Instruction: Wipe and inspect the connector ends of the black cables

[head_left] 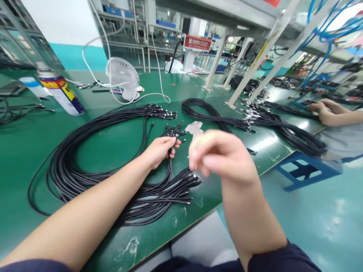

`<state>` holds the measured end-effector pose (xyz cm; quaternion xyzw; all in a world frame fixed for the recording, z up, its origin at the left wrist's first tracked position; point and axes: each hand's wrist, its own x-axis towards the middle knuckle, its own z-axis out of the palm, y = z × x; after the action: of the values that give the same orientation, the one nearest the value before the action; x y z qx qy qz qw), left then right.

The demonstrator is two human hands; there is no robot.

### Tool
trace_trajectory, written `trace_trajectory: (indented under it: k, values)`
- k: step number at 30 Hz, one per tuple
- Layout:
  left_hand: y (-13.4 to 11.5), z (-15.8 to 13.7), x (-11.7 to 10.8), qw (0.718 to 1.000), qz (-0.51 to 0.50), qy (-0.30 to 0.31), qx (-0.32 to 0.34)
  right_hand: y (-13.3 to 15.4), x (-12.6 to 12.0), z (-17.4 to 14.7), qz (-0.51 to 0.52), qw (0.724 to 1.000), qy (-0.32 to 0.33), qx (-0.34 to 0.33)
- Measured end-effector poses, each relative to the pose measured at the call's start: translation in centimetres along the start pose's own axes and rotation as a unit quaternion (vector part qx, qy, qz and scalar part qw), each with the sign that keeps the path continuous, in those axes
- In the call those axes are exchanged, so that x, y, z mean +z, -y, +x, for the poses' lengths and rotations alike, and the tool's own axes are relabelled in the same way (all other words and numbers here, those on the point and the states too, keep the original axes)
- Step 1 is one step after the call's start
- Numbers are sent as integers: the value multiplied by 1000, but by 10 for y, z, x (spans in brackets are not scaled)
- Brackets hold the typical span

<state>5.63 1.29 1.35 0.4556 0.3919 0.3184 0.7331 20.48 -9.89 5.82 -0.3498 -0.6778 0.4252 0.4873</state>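
My left hand [163, 150] is closed around a small bunch of black cables [169, 166]; their connector ends stick out past the fingers. Raised above the table's front part, my right hand [218, 155] is curled, thumb against the fingers, and smeared by motion. Whatever it may hold is hidden. A large looped bundle of black cables [65, 162] lies around and under my left forearm. One group of its ends points right at the back, and another group of cable ends [193, 181] lies below my right hand. A crumpled white scrap [194, 127] rests between the hands.
A spray can [61, 90] and a small white fan [123, 75] stand at the back left of the green table [96, 149]. More cable coils [204, 107] lie to the right, near white posts [255, 56]. A co-worker's hands [329, 111] and a blue stool [309, 170] are at right.
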Motion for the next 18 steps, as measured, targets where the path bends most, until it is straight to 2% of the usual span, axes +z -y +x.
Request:
trace_trajectory:
  k: [1, 2, 3, 5, 8, 10, 12, 15, 18]
  values:
    - [0, 0, 0, 1000, -2, 2, -1, -8, -19, 20, -98, 993, -37, 61]
    - [1, 1, -1, 1000, -3, 4, -2, -19, -36, 40, -209, 965, -80, 135]
    - [1, 2, -2, 1000, -5, 6, -2, -31, -51, 58, -303, 923, -121, 204]
    - [3, 4, -3, 1000, -9, 9, -4, -59, -71, 85, -345, 896, -143, 239]
    - [7, 6, -6, 1000, -13, 15, -15, -98, -86, 97, -363, 877, -152, 276]
    - [9, 8, -7, 999, -17, 18, -24, -114, -92, 91, -357, 876, -153, 285]
    - [11, 9, -8, 999, -21, 21, -32, -120, -95, 84, -335, 888, -153, 276]
    - [13, 10, -10, 998, -24, 26, -43, -115, -91, 77, -269, 922, -145, 238]
    - [14, 10, -11, 999, -18, 24, -44, -105, -70, 75, -185, 958, -107, 192]
